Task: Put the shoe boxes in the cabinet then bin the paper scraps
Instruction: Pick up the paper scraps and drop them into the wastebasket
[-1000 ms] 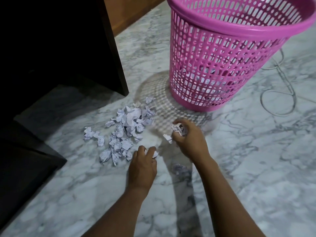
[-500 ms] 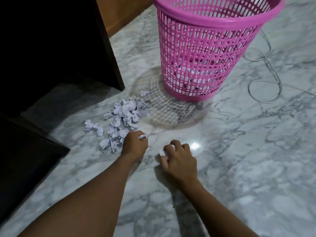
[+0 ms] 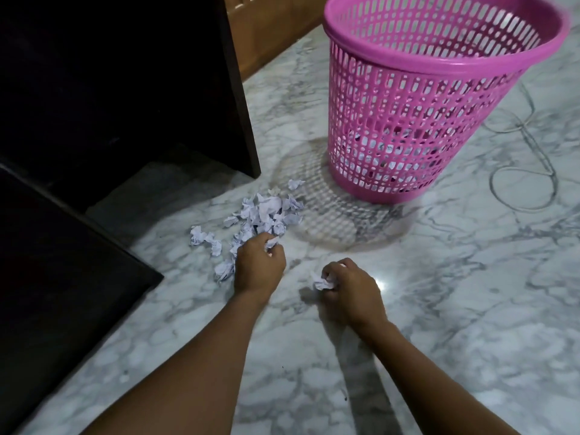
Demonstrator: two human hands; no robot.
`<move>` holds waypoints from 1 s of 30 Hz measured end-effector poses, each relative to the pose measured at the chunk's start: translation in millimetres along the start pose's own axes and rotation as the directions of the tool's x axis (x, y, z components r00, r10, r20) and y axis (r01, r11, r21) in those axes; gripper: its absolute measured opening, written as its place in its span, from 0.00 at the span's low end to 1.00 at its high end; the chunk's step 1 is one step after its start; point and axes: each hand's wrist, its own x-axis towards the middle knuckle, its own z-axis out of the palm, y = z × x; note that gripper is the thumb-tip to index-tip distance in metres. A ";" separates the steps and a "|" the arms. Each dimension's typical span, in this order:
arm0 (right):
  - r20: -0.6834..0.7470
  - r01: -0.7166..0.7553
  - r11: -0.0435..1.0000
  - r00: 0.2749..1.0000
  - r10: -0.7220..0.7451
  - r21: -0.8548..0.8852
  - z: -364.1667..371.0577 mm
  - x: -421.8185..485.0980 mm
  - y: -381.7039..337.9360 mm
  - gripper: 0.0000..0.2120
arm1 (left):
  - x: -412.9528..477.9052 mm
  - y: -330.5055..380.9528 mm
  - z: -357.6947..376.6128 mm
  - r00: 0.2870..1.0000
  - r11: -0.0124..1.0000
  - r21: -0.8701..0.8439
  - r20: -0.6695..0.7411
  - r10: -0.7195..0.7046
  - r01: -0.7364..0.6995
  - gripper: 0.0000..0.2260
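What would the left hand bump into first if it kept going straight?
Probably the paper pile, lying just ahead of the left hand, which holds one scrap. The bin stands further on.

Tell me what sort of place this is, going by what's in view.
Probably a room in a home, seen at floor level: a white grey-veined marble floor, a pink plastic lattice waste basket standing on it, and a dark cabinet near crumpled white paper scraps.
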 end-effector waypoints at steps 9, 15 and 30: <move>-0.128 -0.013 0.979 0.991 0.039 0.203 -26.2 94.6 -77.2 0.12 | 27.3 -44.4 -10.9 0.966 0.921 0.382 -0.203 0.160 -0.072 0.08; 0.002 0.059 0.998 0.998 -0.059 -0.033 -26.3 154.8 -100.3 0.14 | 34.3 -58.5 -5.1 0.993 0.825 0.564 -0.064 0.096 -0.044 0.13; 0.166 0.223 0.952 0.968 -0.190 -0.209 36.7 192.1 -84.1 0.34 | 48.8 -79.4 7.2 0.965 0.831 0.522 -0.053 0.256 -0.192 0.23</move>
